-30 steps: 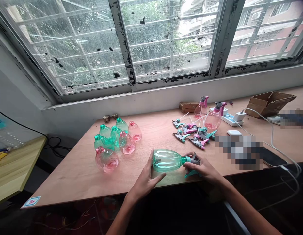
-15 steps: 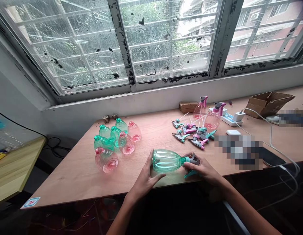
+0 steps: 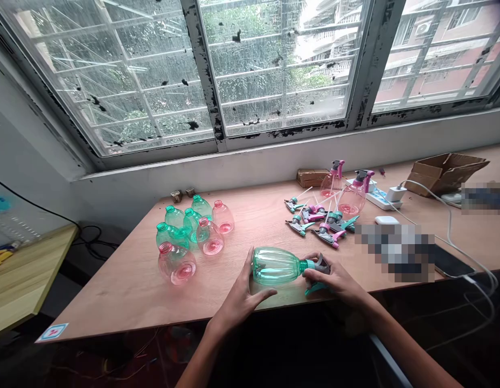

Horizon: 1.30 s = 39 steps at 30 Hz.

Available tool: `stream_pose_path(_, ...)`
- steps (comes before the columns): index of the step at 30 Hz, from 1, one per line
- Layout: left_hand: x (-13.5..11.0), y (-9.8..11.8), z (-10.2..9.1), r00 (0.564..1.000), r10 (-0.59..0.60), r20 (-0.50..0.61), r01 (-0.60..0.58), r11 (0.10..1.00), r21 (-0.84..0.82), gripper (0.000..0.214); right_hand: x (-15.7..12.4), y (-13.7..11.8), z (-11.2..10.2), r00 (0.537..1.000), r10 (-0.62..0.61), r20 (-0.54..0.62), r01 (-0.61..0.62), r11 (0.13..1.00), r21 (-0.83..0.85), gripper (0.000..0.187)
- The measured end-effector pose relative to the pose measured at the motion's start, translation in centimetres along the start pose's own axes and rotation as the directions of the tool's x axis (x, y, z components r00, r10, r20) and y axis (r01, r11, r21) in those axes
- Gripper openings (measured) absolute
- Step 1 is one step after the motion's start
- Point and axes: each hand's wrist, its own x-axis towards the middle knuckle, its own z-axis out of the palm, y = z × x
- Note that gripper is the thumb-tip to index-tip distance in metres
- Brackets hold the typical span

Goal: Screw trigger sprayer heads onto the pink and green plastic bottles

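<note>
A clear green spray bottle lies on its side in the air over the table's front edge, base to the left and neck to the right. My left hand cups its base, fingers behind and thumb in front. My right hand is closed around the grey and teal spray head at the bottle's neck. To the left stand several open green bottles and pink bottles without heads. Several loose spray heads with white tubes lie in a pile beyond my right hand.
Two pink bottles with heads stand behind the pile, near a brown box. Further right are a power strip, white cables, an open cardboard box, a white case and a phone. A window runs along the back.
Both hands keep the same hold on the green spray bottle. The whole view has shifted very slightly; nothing else has visibly moved.
</note>
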Motion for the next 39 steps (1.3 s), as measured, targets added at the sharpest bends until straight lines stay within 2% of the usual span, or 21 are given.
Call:
stream_pose_path(3,0.04,0.16,-0.10,1.000,-0.019,-0.012,0.019,1.000,-0.022,0.095,-0.04,0.04,-0.04,1.000,0.008,0.010,-0.008,1.000,0.010,0.044)
stream_pose_path(6,0.19,0.37,-0.21,1.000,0.012,-0.006,-0.012,1.000,-0.022,0.085,-0.05,0.07,-0.10,1.000,0.006,0.009,-0.006,1.000,0.013,0.044)
stream_pose_path(12,0.11,0.12,-0.22,1.000,0.012,0.005,-0.012,0.999,-0.042,0.088,0.01,0.13,-0.09,1.000,0.012,0.007,-0.012,1.000,0.018,0.045)
stream_pose_path(18,-0.12,0.31,-0.10,1.000,-0.009,-0.005,0.008,0.998,-0.061,0.076,0.03,0.18,-0.09,1.000,-0.009,0.010,0.009,1.000,0.023,0.041)
stream_pose_path(24,-0.25,0.85,0.16,0.997,0.072,0.010,-0.069,0.981,-0.179,0.087,-0.07,-0.02,-0.01,1.000,0.005,0.015,-0.005,1.000,0.029,0.041)
stream_pose_path(30,-0.14,0.31,0.01,1.000,-0.002,0.020,0.004,0.994,-0.105,0.100,-0.13,0.01,-0.01,1.000,-0.003,0.019,0.003,0.999,0.041,0.039)
stream_pose_path(34,-0.03,0.01,-0.03,1.000,0.020,0.007,-0.020,1.000,-0.017,0.095,-0.05,-0.07,-0.01,1.000,-0.008,0.005,0.008,0.999,0.035,0.039)
stream_pose_path(39,-0.08,-0.01,0.05,0.999,0.039,0.015,-0.038,0.999,-0.032,0.098,-0.02,-0.17,0.02,1.000,-0.012,0.007,0.012,0.999,0.030,0.039)
